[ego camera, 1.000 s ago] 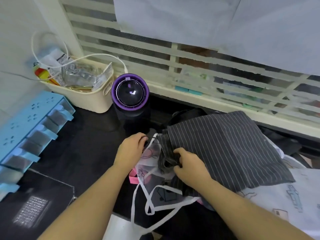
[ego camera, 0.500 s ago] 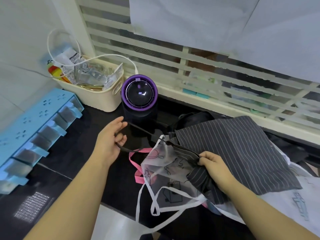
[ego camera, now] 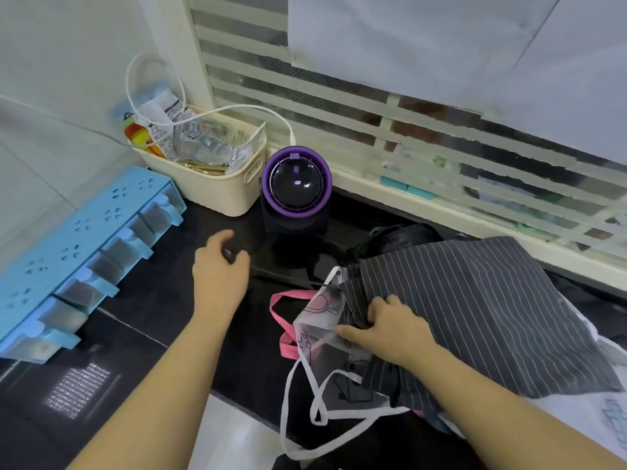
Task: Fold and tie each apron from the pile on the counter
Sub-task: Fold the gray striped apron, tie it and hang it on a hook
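Striped apron (ego camera: 475,310) is laid atop the pile at the right of the counter (ego camera: 163,300). Its bunched edge is gripped by the right hand (ego camera: 390,329), fingers curled. A dark strap (ego camera: 288,278) is pinched between thumb and fingers of the left hand (ego camera: 219,271), near the purple fan (ego camera: 295,181).

We see a glossy black desk (ego camera: 163,300) below a window (ego camera: 339,106) barred with cream slats, white paper sheets (ego camera: 407,45) covering its upper part. A pale tiled wall (ego camera: 68,62) stands at left, a blue drawer rack (ego camera: 84,239) against it.
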Motion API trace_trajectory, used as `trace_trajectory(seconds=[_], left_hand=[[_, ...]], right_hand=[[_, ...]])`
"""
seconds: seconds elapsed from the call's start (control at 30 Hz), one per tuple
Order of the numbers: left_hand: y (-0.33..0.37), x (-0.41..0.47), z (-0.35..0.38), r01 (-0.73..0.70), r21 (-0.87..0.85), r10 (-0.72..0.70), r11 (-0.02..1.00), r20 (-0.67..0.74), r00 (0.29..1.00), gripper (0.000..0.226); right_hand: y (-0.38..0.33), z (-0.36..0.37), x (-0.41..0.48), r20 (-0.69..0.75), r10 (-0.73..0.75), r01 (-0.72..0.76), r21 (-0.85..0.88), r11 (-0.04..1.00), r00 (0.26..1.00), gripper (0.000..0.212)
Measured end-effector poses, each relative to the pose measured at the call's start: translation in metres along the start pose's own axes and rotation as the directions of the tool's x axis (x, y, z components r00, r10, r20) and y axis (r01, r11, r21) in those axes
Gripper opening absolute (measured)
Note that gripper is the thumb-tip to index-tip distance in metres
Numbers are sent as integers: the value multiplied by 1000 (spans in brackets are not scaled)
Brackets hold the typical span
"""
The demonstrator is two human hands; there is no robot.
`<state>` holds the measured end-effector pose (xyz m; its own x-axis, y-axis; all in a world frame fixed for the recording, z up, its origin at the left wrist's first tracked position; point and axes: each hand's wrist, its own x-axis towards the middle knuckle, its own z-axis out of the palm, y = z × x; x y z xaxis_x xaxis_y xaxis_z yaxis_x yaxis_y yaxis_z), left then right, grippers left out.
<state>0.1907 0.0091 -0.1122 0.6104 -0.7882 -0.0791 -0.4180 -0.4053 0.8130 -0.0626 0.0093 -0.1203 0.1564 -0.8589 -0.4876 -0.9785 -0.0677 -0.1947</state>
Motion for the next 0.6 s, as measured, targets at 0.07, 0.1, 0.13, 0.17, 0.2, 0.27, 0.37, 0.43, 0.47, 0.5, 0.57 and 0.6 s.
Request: trace_trajectory(seconds=[0.07,0.1,0.13,0.17,0.2,0.27,0.37,0.43,0.47,0.5,0.57,0.6], left_hand=[[-3,-7,4,12,186,-24,983,61,998,40],[-1,-13,5,8,226,-22,974,60,998,40],[2,-19,6,-25,225,13,974,55,998,39],[6,-24,8,-82,199,71,977,64,995,37],[9,-30,10,-148,146,135,978,93,986,32],[16,-37,19,-216,3,210,976,223,952,21],[27,-48,37,-114,-92,144,989,483,863,29],[39,-56,54,-61,-79,97,995,623,776,32],[46,-61,63,-53,-71,87,996,679,729,31],[50,-66,71,-40,-76,82,996,722,686,29],[66,-77,85,39,-134,83,990,788,611,17],[77,-83,90,103,-166,77,981,813,578,22]], right_hand=[[-12,9,7,-97,-9,-4,-130,991,995,73],[-14,12,10,-115,-25,6,-162,987,993,65],[-12,14,14,-114,-35,18,-154,988,993,51],[-9,12,16,-114,-38,29,-81,996,993,35],[-4,9,17,-116,-35,40,49,998,993,19],[10,-5,14,-127,-13,58,358,932,992,6],[40,-36,1,-177,93,69,734,675,980,11],[58,-54,-10,-131,143,57,900,431,981,8],[67,-62,-15,-97,155,43,946,321,983,5],[71,-69,-18,-66,161,27,972,233,985,4],[76,-77,-25,-28,158,7,991,132,987,10],[79,-79,-28,-21,149,2,992,124,989,13]])
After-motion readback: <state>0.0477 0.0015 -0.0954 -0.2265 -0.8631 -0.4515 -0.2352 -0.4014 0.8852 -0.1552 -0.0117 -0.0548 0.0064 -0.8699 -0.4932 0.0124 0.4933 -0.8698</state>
